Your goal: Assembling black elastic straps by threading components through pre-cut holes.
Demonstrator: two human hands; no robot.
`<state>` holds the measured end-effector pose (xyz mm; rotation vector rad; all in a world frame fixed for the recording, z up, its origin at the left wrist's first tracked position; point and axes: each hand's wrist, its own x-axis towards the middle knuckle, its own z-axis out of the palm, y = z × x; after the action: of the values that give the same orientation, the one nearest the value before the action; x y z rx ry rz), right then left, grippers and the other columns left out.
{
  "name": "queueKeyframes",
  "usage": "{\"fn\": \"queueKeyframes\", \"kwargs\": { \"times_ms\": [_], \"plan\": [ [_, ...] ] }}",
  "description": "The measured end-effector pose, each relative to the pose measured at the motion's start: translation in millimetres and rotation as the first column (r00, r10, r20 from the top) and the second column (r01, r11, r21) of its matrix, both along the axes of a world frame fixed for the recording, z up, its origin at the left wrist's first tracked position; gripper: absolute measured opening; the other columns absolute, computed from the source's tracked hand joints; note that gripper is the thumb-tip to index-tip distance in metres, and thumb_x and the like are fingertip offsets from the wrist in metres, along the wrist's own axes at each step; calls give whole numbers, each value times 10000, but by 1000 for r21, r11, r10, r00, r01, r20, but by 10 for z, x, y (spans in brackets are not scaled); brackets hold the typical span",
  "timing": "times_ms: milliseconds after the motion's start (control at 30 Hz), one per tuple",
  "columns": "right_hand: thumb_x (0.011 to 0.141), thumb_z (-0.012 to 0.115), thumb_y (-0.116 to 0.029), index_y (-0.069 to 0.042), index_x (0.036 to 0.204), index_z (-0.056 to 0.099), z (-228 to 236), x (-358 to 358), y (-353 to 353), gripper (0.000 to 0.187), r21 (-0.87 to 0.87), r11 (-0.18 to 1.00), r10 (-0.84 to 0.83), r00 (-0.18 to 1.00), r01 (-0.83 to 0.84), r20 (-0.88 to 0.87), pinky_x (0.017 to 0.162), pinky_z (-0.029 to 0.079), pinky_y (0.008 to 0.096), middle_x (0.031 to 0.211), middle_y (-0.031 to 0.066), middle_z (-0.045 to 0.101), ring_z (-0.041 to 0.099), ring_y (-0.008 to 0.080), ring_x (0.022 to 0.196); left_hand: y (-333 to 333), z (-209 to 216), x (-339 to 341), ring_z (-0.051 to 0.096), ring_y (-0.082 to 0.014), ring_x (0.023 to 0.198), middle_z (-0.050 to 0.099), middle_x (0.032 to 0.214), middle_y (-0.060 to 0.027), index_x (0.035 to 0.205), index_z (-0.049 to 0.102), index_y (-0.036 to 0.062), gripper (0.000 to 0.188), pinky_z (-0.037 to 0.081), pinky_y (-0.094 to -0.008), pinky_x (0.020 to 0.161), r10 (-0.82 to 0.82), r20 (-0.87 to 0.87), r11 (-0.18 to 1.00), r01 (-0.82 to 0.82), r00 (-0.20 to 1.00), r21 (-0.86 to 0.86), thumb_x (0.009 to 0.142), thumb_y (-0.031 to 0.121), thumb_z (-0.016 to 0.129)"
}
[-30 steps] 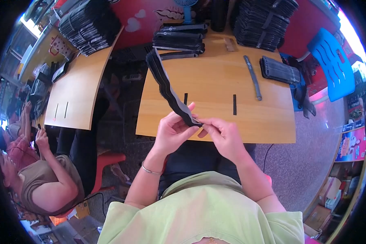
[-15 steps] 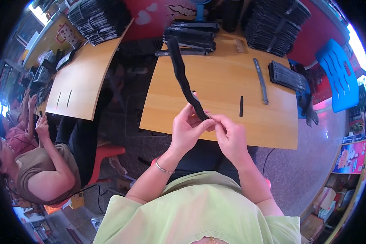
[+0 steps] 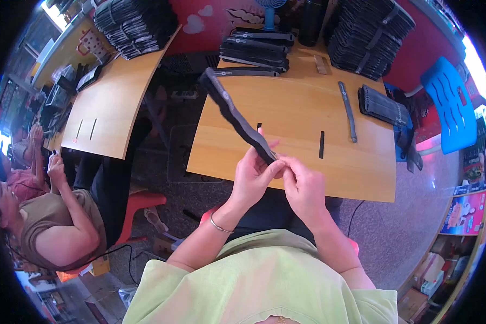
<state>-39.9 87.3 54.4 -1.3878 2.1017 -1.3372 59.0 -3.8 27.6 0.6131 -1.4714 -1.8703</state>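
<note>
A long black-and-grey fabric strap [image 3: 231, 110] rises from my hands toward the upper left, tilted over the table. My left hand [image 3: 252, 174] is closed around its lower end, thumb pressed on top. Close against it, my right hand [image 3: 303, 183] pinches the same end with thumb and fingertips. Between the fingers the strap's very tip is hidden. A similar single grey strap [image 3: 348, 112] lies on the table's right side, beside a folded stack of grey straps [image 3: 383, 106].
The wooden table [image 3: 291, 102] carries strap bundles [image 3: 254, 51] at the back left, a tall strap stack [image 3: 364, 40], a black bottle [image 3: 311, 24] and a blue fan [image 3: 270, 13]. Two dark marks line its front. At left, a person [image 3: 59, 221] sits by another table [image 3: 110, 97].
The strap's free end has swung left and down, and its grey face now shows more. Both hands stay closed on its lower end, barely shifted.
</note>
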Motion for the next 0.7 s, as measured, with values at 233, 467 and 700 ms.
{"fn": "queueKeyframes", "kwargs": {
  "times_ms": [233, 467, 700],
  "plan": [
    [919, 516, -53, -9, 1044, 638, 136, -157, 41, 180, 185, 966, 130, 956, -182, 261, 579, 469, 243, 730, 65, 683, 646, 111, 662, -204, -131, 123, 569, -73, 854, 526, 943, -3, 1436, 265, -14, 689, 477, -217, 790, -154, 121, 975, 171, 981, -143, 854, -30, 634],
    [925, 522, -85, -2, 1036, 646, -21, -324, 48, 186, 196, 922, 218, 867, -333, 447, 619, 472, 248, 747, 67, 683, 646, 109, 681, -279, -12, 152, 521, -66, 866, 441, 1031, -14, 1361, 375, -40, 609, 478, -211, 739, -284, 154, 943, 305, 946, -132, 820, -64, 653],
    [934, 507, -55, 57, 1045, 631, 69, -382, 24, 201, 133, 906, 223, 720, -403, 658, 686, 482, 238, 816, 61, 651, 642, 119, 715, -396, 24, 197, 572, -94, 925, 497, 1099, -40, 1391, 364, 1, 619, 502, -244, 819, -421, 134, 900, 431, 897, -60, 835, -86, 621]
  ]
}}
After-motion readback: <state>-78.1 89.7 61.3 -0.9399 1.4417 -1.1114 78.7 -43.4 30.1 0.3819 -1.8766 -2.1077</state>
